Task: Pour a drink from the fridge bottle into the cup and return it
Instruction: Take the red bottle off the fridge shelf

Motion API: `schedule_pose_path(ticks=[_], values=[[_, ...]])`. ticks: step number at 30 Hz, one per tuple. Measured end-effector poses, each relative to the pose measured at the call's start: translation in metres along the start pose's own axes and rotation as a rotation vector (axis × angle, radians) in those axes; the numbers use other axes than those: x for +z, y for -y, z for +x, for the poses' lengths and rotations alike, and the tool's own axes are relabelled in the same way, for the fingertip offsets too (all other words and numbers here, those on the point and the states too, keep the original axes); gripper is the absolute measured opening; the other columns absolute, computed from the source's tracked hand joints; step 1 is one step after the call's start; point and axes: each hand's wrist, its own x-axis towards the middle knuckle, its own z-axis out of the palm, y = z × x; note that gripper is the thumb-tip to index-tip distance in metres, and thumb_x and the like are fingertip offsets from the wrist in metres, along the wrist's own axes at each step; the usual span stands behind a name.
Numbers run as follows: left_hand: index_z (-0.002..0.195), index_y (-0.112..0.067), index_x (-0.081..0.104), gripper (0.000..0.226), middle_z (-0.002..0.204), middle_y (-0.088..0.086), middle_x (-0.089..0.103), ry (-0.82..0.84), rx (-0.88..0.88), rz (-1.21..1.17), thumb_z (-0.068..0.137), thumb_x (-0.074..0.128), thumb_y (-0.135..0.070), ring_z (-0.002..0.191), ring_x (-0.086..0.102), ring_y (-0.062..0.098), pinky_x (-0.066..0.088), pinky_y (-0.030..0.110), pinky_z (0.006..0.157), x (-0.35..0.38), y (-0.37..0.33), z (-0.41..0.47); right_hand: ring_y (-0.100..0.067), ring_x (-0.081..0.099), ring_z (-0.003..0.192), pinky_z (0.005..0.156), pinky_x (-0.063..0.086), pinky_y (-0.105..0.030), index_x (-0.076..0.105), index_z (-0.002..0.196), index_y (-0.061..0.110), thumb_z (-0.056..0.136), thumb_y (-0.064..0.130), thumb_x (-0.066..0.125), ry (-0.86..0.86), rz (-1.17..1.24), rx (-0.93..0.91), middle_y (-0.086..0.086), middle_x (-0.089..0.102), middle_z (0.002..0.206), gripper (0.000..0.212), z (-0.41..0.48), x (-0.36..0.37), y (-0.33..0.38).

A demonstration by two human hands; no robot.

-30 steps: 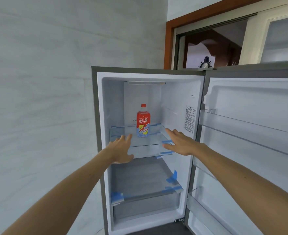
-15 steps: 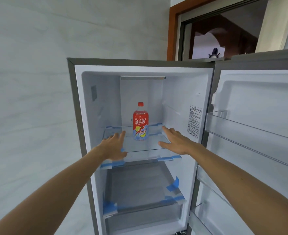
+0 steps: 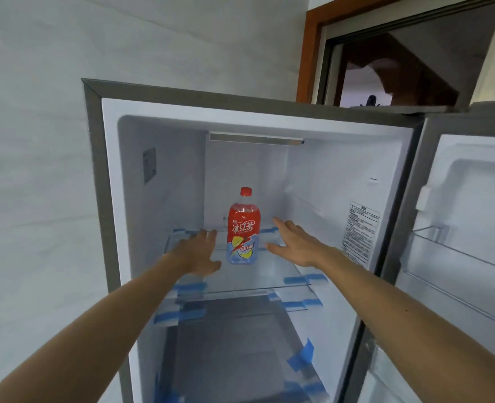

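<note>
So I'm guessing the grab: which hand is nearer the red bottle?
Left, narrowly. The left hand sits just left of the red bottle, thumb near its base; the right hand hovers slightly farther right. Neither touches it.

Glass shelf (image 3: 272, 271) in upper fridge compartment, blue tape strips (image 3: 191, 287) at its front corners, one red-capped bottle (image 3: 243, 228) upright at centre, a second taped shelf (image 3: 240, 311) just below, nothing discernible on it
</note>
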Motion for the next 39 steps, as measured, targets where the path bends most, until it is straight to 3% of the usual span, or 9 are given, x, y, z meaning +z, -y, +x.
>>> schedule_pose_path(ticks=[12, 18, 21, 23, 27, 33, 36, 39], values=[[0.156, -0.022, 0.011, 0.087, 0.158, 0.012, 0.029, 0.048, 0.007, -0.246, 0.092, 0.059, -0.054, 0.142, 0.038, 0.031, 0.036, 0.049, 0.113, 0.027, 0.005, 0.081, -0.033, 0.028, 0.144, 0.114, 0.030, -0.053, 0.000, 0.157, 0.025, 0.094, 0.052, 0.055, -0.056, 0.233, -0.009, -0.012, 0.021, 0.160, 0.087, 0.087, 0.018, 0.000], [0.150, -0.022, 0.026, 0.086, 0.145, 0.010, 0.046, 0.070, 0.005, -0.435, 0.081, 0.069, -0.054, 0.131, 0.052, 0.031, 0.047, 0.048, 0.106, 0.047, 0.005, 0.106, -0.031, 0.048, 0.131, 0.102, 0.049, -0.052, 0.014, 0.154, 0.026, 0.091, 0.040, 0.067, -0.073, 0.455, -0.026, -0.011, 0.036, 0.148, 0.083, 0.112, 0.027, 0.004], [0.147, -0.021, 0.031, 0.090, 0.140, 0.007, 0.054, 0.057, -0.013, -0.539, 0.073, 0.072, -0.053, 0.126, 0.056, 0.028, 0.051, 0.047, 0.103, 0.059, 0.011, 0.120, -0.028, 0.055, 0.125, 0.094, 0.054, -0.053, 0.020, 0.150, 0.032, 0.075, 0.060, 0.073, -0.087, 0.555, -0.034, -0.007, 0.045, 0.143, 0.096, 0.136, 0.040, -0.009], [0.148, -0.018, 0.031, 0.086, 0.140, 0.007, 0.054, 0.043, 0.002, -0.580, 0.080, 0.076, -0.043, 0.127, 0.056, 0.028, 0.051, 0.043, 0.103, 0.058, 0.008, 0.120, -0.028, 0.056, 0.125, 0.094, 0.054, -0.054, 0.021, 0.150, 0.033, 0.072, 0.060, 0.075, -0.097, 0.585, -0.059, -0.005, 0.046, 0.143, 0.099, 0.148, 0.047, -0.015], [0.149, -0.016, 0.030, 0.082, 0.143, 0.007, 0.052, 0.038, 0.006, -0.648, 0.084, 0.077, -0.035, 0.129, 0.054, 0.027, 0.049, 0.041, 0.105, 0.062, 0.004, 0.120, -0.026, 0.057, 0.122, 0.097, 0.053, -0.051, 0.025, 0.148, 0.026, 0.078, 0.040, 0.080, -0.129, 0.612, -0.071, -0.006, 0.051, 0.141, 0.090, 0.140, 0.038, 0.004], [0.150, -0.015, 0.028, 0.082, 0.144, 0.006, 0.052, 0.038, 0.007, -0.704, 0.086, 0.076, -0.033, 0.130, 0.053, 0.027, 0.047, 0.041, 0.107, 0.064, 0.005, 0.118, -0.014, 0.060, 0.105, 0.086, 0.053, -0.030, 0.039, 0.134, 0.019, 0.080, 0.026, 0.081, -0.168, 0.661, -0.107, 0.002, 0.058, 0.123, 0.069, 0.140, 0.032, 0.005], [0.151, -0.017, 0.025, 0.088, 0.145, 0.007, 0.050, 0.062, -0.030, -0.733, 0.083, 0.076, -0.040, 0.131, 0.051, 0.027, 0.047, 0.042, 0.106, 0.059, 0.011, 0.119, -0.013, 0.063, 0.101, 0.086, 0.055, -0.032, 0.042, 0.130, 0.021, 0.079, 0.024, 0.082, -0.181, 0.696, -0.120, 0.004, 0.062, 0.118, 0.064, 0.139, 0.021, 0.007], [0.154, -0.015, 0.021, 0.086, 0.149, 0.009, 0.046, 0.080, -0.058, -0.757, 0.088, 0.073, -0.037, 0.134, 0.047, 0.027, 0.043, 0.035, 0.103, 0.054, 0.010, 0.112, -0.011, 0.065, 0.098, 0.087, 0.057, -0.034, 0.043, 0.123, 0.027, 0.077, 0.024, 0.084, -0.223, 0.754, -0.128, 0.013, 0.061, 0.107, 0.062, 0.128, 0.006, 0.010]])
